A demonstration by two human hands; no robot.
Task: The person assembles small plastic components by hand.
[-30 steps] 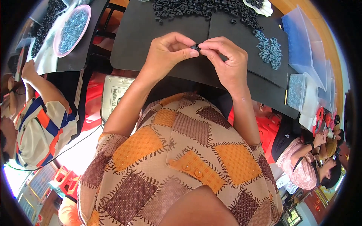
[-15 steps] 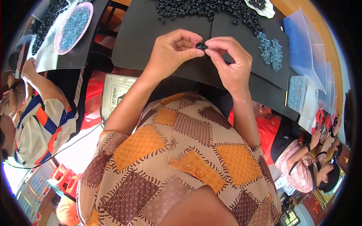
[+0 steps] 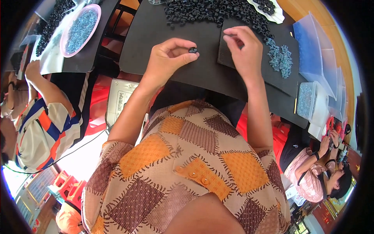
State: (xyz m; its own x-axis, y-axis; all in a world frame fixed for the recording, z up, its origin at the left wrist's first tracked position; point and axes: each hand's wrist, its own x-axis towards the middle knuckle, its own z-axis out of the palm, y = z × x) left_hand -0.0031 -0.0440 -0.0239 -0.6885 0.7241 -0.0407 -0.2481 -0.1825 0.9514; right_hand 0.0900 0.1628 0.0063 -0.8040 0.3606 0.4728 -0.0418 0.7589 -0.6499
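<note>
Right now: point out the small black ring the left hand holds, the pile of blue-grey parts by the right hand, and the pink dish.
small black ring (image 3: 193, 50), head view, its visible top face.
pile of blue-grey parts (image 3: 281, 59), head view, middle of the heap.
pink dish (image 3: 96, 11), head view, right rim.

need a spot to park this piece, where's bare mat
Bare: black foam mat left of the left hand, below the heap of black rings. Crowded: that heap, and blue-grey small parts beside the right hand.
</note>
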